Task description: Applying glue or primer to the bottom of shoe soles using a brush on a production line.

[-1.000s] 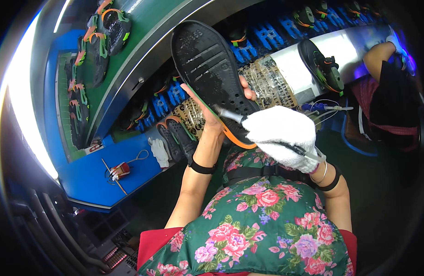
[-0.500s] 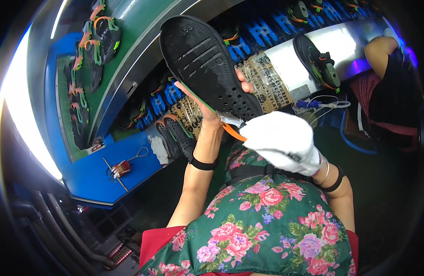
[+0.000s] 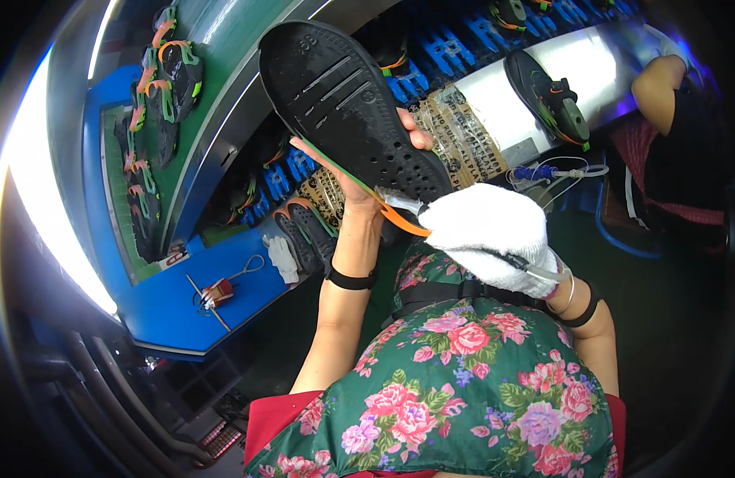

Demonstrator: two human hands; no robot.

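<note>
A black rubber shoe sole (image 3: 347, 103), with slots and a patch of small holes, is held up in front of me by my left hand (image 3: 350, 179). The bare fingers of that hand wrap its right edge, and the thumb lies along the left edge. My right hand (image 3: 487, 235) wears a thick white glove and is closed at the sole's lower end. From its fingertips a slim tool with a pale tip (image 3: 401, 201) reaches the sole's lower left edge; its kind is unclear. An orange strap (image 3: 399, 221) hangs beside the tip. The glove hides my right fingers.
On the conveyor at right lies a black shoe (image 3: 547, 99). Blue racks (image 3: 451, 52) stand behind it. A blue side table (image 3: 196, 295) carries a red tool, a white glove (image 3: 282, 259) and dark shoes (image 3: 308, 231). More shoes (image 3: 180, 76) line the green belt. Another person's arm (image 3: 658, 88) is at right.
The sole and my left hand have shifted slightly left and upward. My gloved hand stays near the sole's lower end, and more of the orange strap shows.
</note>
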